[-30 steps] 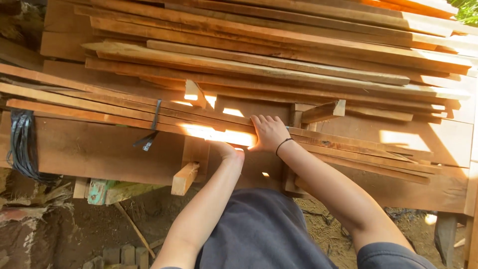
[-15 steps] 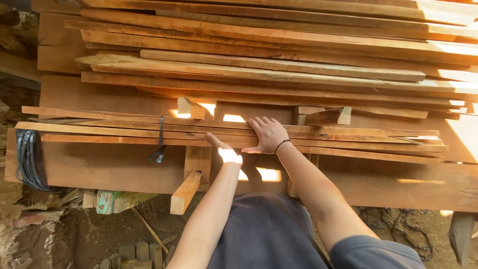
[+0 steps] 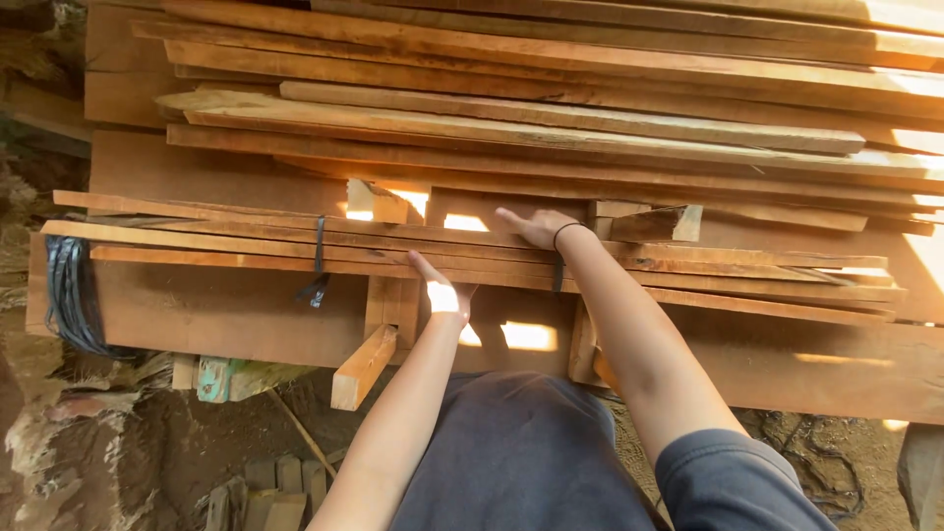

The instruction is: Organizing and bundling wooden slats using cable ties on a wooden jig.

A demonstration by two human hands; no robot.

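Timber fills the frame: a stack of long reddish planks (image 3: 551,108) runs from 9 o'clock to 3 o'clock across the upper half, their ends ragged and uneven on the left. Below the stack sits a broad wooden board (image 3: 226,310), set on edge and catching patches of sunlight near the centre.

Along the board's top edge lies a bundle of thin wooden slats (image 3: 236,241), stretching from 9 o'clock to beyond 3 o'clock. A dark strap (image 3: 318,251) binds the slats at about 10 o'clock from the hands, and a coil of dark cord (image 3: 67,295) hangs at the board's left end.

The person, in a dark grey top, stands against the board and reaches forward with both bare arms. The right hand (image 3: 536,226), a dark band at its wrist, lies flat with fingers spread wide on the top of the slat bundle, near the middle of the frame. The left hand (image 3: 441,290) is at 7 o'clock from the right one, close beside it; its thumb sticks out towards 11 o'clock and touches the front edge of the slats, palm open and lit by sun, gripping nothing that can be seen.

A short wooden block (image 3: 366,366) juts out below the board at 7 o'clock from the left hand. Small offcuts (image 3: 261,487) lie on the dirt ground (image 3: 147,442) at lower left.
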